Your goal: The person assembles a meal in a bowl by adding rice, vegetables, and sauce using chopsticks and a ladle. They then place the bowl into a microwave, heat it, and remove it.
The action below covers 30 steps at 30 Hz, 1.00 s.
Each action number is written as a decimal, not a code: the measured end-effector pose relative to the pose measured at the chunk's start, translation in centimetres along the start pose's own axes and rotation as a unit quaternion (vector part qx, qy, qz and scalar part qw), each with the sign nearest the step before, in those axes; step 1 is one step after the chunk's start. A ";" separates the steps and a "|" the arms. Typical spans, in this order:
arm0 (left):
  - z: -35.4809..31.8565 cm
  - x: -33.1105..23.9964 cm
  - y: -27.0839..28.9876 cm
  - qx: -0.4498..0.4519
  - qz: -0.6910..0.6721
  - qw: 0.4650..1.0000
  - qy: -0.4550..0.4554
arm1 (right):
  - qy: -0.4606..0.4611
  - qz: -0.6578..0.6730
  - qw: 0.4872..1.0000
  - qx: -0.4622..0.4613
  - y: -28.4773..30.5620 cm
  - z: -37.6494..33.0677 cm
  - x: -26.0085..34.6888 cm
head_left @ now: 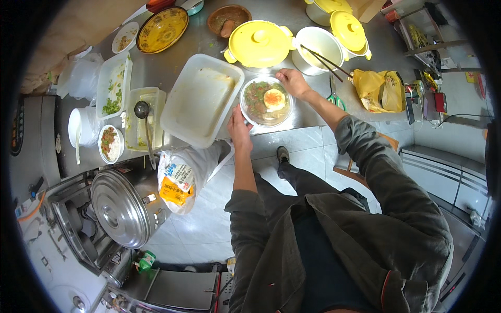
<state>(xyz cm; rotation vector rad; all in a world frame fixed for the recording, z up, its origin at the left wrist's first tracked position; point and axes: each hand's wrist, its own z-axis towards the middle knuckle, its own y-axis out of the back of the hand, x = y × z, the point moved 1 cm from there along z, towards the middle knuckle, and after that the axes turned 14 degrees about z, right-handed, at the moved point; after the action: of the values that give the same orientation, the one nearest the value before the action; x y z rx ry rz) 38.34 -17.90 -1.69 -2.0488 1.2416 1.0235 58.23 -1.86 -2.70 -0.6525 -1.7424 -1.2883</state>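
Observation:
A round, clear-rimmed bowl of food (255, 107) sits at the counter's front edge, with chopped greens, meat and a half egg topped with red seasoning. From its lower left, my left hand (240, 130) grips the bowl's side, fingers partly hidden behind it. At the upper right rim, my right hand (293, 82) is closed with its fingertips pressed on the edge. Whether a clear lid covers the bowl I cannot tell. Just left of it lies a large, shallow white tub (201, 104) with little left in it.
Behind the bowl stand a yellow-lidded pot (260, 44) and an uncovered white pot (313, 39) with chopsticks (326, 61) across it. Scissors (336, 99) and a yellow bag (378, 91) lie to the right. At left are a ladle (142, 110) and a small rice bowl (111, 143).

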 end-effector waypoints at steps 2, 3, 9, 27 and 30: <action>-0.2 0.1 -0.9 -0.026 -0.003 0.999 0.018 | 0.059 -0.036 0.998 -0.014 0.3 -0.7 0.7; -0.3 0.4 -1.2 -0.031 0.017 0.999 0.034 | 0.041 -0.059 0.997 -0.002 0.6 -0.9 1.1; 0.5 4.5 -3.1 -0.177 0.153 0.955 -0.183 | -0.004 -0.122 0.992 -0.012 1.4 -3.8 2.0; -4.4 6.0 -11.8 -0.289 0.489 0.744 -0.351 | 0.189 -0.050 0.980 0.019 -0.2 -3.5 -1.6; -2.4 6.7 -9.3 -0.277 0.450 0.751 -0.395 | 0.061 -0.026 0.996 -0.054 -0.3 -5.6 -1.9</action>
<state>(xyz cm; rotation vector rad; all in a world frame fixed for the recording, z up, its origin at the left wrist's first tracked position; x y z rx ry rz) 49.43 -19.00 -5.27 -0.9006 1.4982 2.6103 60.79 -7.11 -3.84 -0.5806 -1.6070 -1.4367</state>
